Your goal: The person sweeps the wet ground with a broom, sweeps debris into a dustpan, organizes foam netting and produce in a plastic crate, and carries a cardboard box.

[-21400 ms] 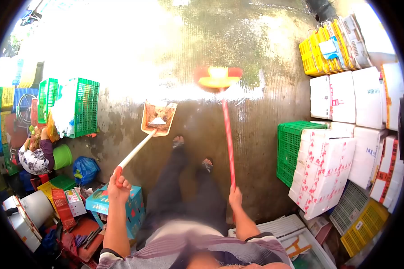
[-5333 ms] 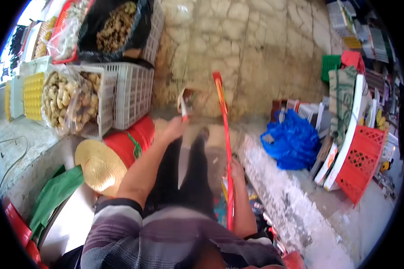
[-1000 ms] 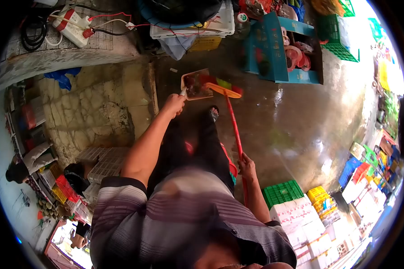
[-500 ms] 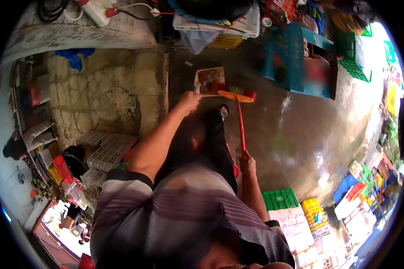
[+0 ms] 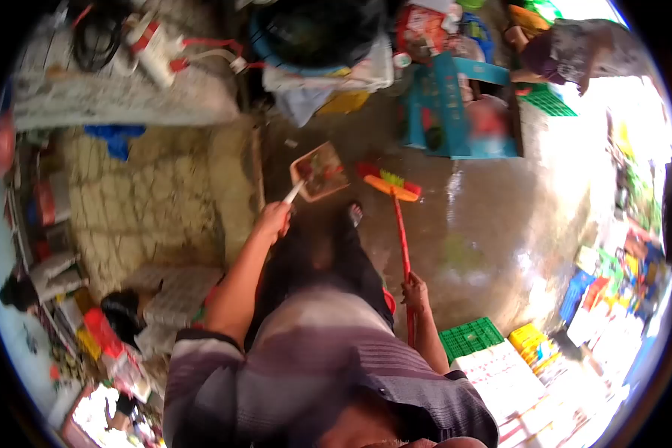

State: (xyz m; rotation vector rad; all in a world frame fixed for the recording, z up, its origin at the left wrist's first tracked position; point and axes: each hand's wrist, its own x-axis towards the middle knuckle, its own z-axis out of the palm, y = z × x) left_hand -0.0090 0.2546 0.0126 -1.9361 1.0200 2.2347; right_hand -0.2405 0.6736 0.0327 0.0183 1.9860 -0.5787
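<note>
A dustpan (image 5: 331,191) and a broom (image 5: 400,224) are held above a wet floor (image 5: 485,224), one in each hand.
The dustpan's white handle (image 5: 294,192) is wrapped by the grip of the left hand (image 5: 274,219); debris (image 5: 323,169) is held in its pan, near the broom head (image 5: 396,188) but apart. The broom's red pole (image 5: 403,250) is clasped by the right hand (image 5: 416,293). A blue box (image 5: 446,112) is seen beyond.

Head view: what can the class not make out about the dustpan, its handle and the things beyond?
All in the head view:
Contents of the dustpan: too small and blurred to identify.
Grip end of the white handle: hidden by the left hand.
Red thing in the teal box: blurred.
Black mass: cut off by the top edge.
</note>
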